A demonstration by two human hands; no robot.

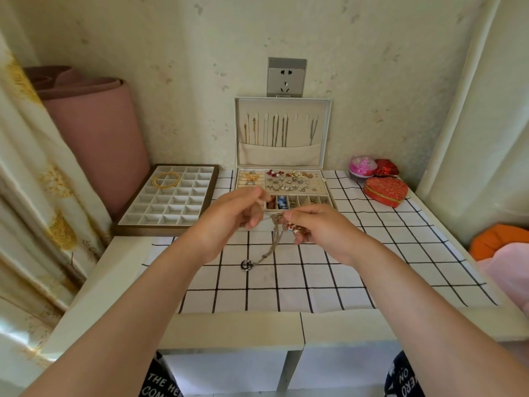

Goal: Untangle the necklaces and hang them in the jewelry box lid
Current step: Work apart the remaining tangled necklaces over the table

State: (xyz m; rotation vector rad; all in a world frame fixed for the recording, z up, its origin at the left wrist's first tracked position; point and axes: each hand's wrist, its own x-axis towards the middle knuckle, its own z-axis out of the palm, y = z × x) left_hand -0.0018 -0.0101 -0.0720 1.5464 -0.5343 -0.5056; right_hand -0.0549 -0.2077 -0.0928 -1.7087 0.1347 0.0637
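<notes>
In the upright jewelry box lid (283,156) we see several chains (276,133) hung and some slots seemingly free, while before it our left hand (237,213) and right hand (317,224) each pinch the tangled necklaces (276,224) above the checked cloth (315,282), their ring pendant (246,265) dangling down to it, not yet separated.

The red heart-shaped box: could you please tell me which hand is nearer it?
Right. The right hand pinches the necklace tangle left of the red heart-shaped box; the left hand is farther left.
</notes>
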